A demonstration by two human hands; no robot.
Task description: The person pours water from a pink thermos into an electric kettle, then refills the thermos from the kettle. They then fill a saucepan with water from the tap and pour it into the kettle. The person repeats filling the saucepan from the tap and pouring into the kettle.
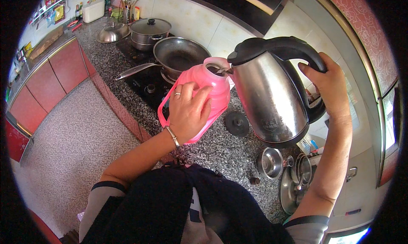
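My right hand (333, 84) grips the black handle of a stainless-steel electric kettle (267, 97), which is raised and tilted to the left. Water (224, 70) runs from its spout into the open mouth of a pink plastic thermos flask (220, 95). The flask stands upright on the speckled granite countertop (216, 162). My left hand (189, 113), with a ring and a bracelet, holds the flask's near side just below the neck, beside its pink carrying handle. A round black lid (237, 123) lies on the counter between flask and kettle.
Behind the flask a wok (181, 54) and a lidded steel pot (150, 33) sit on the black hob (140, 87). A domed steel lid (113, 31) lies farther left. At right are a steel bowl (270, 162), a small brown stopper (255, 181) and stacked metal dishes (288, 193).
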